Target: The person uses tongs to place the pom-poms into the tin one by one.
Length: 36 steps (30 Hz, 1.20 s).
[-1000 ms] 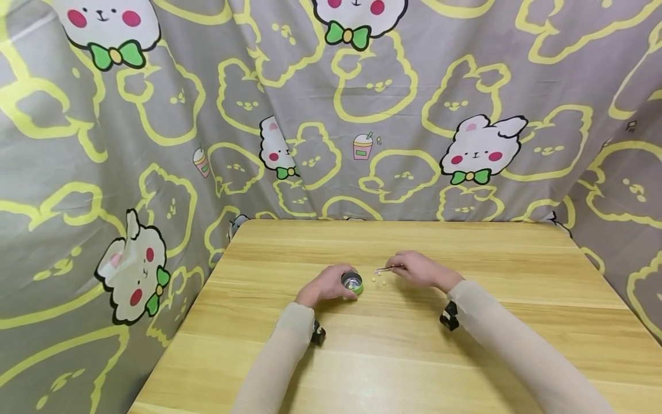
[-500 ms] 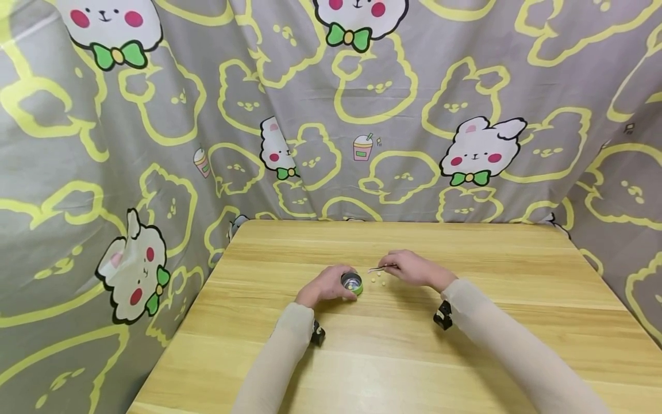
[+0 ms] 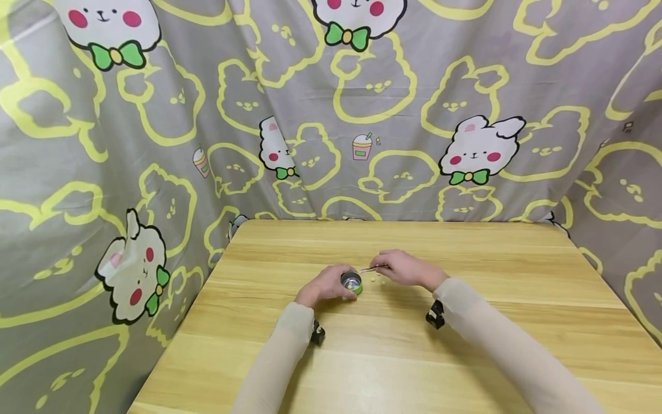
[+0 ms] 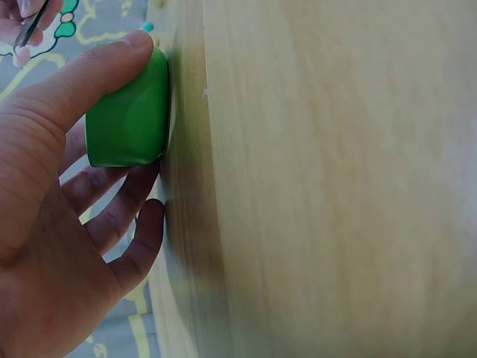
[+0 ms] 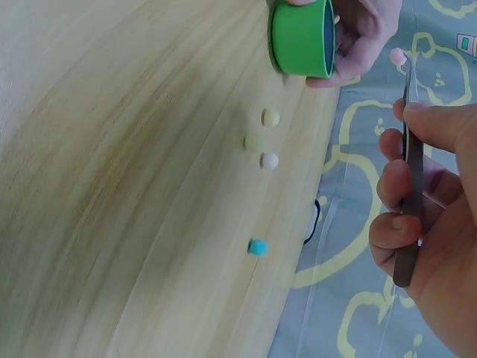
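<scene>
My left hand point(image 3: 327, 282) grips a small green tin point(image 4: 127, 112) that stands on the table, its round mouth facing up. Inside the tin, the head view shows a bit of something yellowish. Dark metal tweezers point(image 5: 411, 201) are pinched in my right hand point(image 3: 405, 268), beside the tin. A small pink ball point(image 5: 398, 56) sits at the tweezers' tips, higher than the tin's rim. Between the hands lie two pale yellow balls, one nearer the tin point(image 5: 271, 117), and a whitish ball point(image 5: 270, 159). A blue ball point(image 5: 258, 247) lies farther off.
The wooden table point(image 3: 372, 351) reaches back to a grey curtain point(image 3: 320, 86) with yellow outlines and white cartoon animals. More curtain hangs along the left and right sides. A black wrist camera point(image 3: 435, 314) sits under the right sleeve, another point(image 3: 318, 333) under the left.
My right hand has moved left with the tweezers, lifting the pink ball from near the other balls to beside the tin's rim. The left hand and tin have stayed in place.
</scene>
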Tool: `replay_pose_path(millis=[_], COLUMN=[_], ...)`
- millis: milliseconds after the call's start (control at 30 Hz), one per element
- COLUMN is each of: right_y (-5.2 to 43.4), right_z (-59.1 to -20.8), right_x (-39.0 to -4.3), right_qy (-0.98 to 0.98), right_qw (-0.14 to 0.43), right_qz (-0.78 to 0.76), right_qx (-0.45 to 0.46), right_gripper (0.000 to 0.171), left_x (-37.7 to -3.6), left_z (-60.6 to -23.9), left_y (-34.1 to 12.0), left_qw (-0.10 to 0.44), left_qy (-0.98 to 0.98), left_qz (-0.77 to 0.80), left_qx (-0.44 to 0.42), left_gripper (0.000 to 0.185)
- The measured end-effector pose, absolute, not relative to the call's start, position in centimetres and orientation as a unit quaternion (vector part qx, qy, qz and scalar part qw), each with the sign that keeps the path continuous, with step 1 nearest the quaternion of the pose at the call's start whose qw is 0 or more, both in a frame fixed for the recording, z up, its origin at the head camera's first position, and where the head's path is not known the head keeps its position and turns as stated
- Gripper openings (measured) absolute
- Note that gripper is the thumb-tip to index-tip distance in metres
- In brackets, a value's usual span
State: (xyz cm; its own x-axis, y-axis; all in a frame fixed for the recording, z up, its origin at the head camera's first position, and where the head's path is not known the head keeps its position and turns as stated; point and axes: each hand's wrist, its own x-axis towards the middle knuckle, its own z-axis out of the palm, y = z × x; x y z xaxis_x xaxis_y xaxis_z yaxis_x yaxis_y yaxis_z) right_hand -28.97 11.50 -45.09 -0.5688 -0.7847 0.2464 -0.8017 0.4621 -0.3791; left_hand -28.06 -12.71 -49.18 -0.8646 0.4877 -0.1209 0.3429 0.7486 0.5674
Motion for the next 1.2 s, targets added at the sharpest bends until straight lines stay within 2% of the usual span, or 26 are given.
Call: replay_pose_path(millis=[633,1200], right_y=[9.6,9.4], right_z=[-45.6,-47.0], right_x=[-28.5,-29.0], right_qy=[-0.853,-0.857], right_qw=[-0.011,-0.002], right_qz=[0.23,0.219], right_qx=[0.468,0.466], right_gripper=[0.016,0.014], left_x=[-28.0,-28.0], left_z=[-48.9,-48.9], left_y=[-12.7,-12.8], left_qw=[0.131,0.126], left_qy=[0.923,0.922], left_qz=[0.281,0.278], left_qx=[0.228,0.239], left_gripper=[0.054,0.053])
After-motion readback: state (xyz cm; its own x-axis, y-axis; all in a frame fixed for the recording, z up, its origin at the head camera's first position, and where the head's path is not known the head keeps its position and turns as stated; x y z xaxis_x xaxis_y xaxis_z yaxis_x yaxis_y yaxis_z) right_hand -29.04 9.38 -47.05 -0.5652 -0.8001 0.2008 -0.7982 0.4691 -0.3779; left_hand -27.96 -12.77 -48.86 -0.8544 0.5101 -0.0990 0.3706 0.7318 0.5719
